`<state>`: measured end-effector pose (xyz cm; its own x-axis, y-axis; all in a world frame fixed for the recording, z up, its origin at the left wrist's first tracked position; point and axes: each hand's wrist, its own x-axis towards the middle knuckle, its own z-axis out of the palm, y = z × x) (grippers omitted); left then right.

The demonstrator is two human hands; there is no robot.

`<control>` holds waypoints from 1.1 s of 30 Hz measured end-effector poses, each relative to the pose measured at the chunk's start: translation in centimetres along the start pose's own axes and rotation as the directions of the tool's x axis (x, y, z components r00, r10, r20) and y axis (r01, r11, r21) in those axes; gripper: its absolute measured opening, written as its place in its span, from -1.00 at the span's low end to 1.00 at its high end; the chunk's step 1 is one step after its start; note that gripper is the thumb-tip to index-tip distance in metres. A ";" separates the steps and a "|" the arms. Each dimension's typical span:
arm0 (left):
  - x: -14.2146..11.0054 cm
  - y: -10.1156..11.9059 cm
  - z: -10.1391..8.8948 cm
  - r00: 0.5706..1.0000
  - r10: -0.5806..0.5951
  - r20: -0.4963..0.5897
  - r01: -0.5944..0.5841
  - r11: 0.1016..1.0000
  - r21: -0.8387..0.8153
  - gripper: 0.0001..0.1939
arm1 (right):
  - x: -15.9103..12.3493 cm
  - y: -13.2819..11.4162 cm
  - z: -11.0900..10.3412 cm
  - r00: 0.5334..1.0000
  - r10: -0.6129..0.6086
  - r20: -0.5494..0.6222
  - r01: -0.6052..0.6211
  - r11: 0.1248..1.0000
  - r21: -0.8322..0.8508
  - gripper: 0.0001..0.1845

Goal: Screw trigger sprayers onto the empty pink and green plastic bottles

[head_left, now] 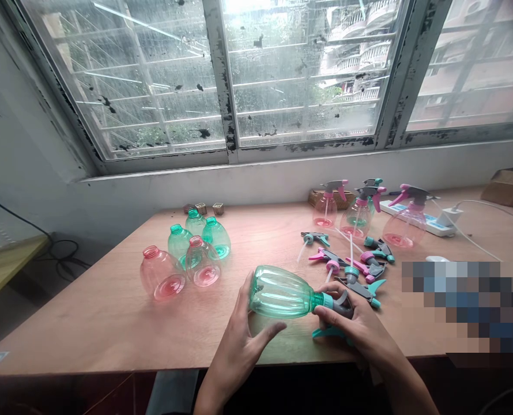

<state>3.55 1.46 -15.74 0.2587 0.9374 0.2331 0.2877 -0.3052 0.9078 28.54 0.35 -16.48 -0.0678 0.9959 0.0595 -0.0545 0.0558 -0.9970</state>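
Observation:
A clear green spray bottle [282, 293] lies sideways in the air between my hands, its base to the left. Around the base is my left hand [246, 328], fingers partly hidden behind the bottle and the thumb stretched away from it. My right hand [349, 314] is closed on the grey and teal spray head [342, 305] at the bottle's neck. Just beyond the right hand lie several loose trigger sprayers [371, 266] in grey, pink and teal. To the left stand headless bottles, green ones [217, 237] and pink ones [161, 274].
Pink bottles with sprayers fitted [406, 222] stand at the back right, beside a white power strip [438, 226] with cables. Small wooden blocks [218, 208] sit by the wall below the window. A cardboard box [509, 185] is at the far right. A blurred patch covers the right edge.

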 end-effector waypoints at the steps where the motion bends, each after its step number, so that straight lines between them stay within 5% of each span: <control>1: 0.0 0.0 0.0 1.000 -0.001 0.002 0.001 1.000 0.005 -0.06 | 0.0 0.0 0.0 1.000 -0.004 -0.009 0.004 1.000 0.004 -0.55; 4: -0.1 0.1 -0.1 1.000 -0.007 0.003 0.007 1.000 -0.014 -0.02 | 0.0 0.1 0.0 1.000 -0.015 -0.011 0.015 1.000 -0.001 -0.55; 10: 0.3 0.7 -0.2 0.999 0.032 -0.004 -0.032 0.999 -0.008 -0.25 | 0.2 0.3 -0.3 1.000 0.005 -0.003 -0.005 1.000 -0.006 -0.53; 19: 0.4 0.0 0.0 0.997 0.072 -0.019 -0.072 0.997 0.003 -0.22 | 0.0 0.1 0.2 0.998 -0.025 -0.062 0.027 0.999 0.018 -0.56; 26: 0.2 -0.1 0.0 1.000 0.007 -0.007 -0.008 0.999 -0.053 -0.10 | 0.0 0.1 0.1 0.999 -0.041 -0.013 0.041 0.999 -0.002 -0.61; 33: 0.2 0.6 -0.1 1.000 -0.004 0.008 0.005 0.997 -0.078 -0.18 | -0.1 0.1 0.0 0.999 -0.029 0.017 0.030 1.000 -0.007 -0.60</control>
<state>3.64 1.54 -15.13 0.2645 0.9374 0.2265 0.2166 -0.2866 0.9332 28.54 0.25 -16.58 -0.0828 0.9925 0.0896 -0.0491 0.0857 -0.9951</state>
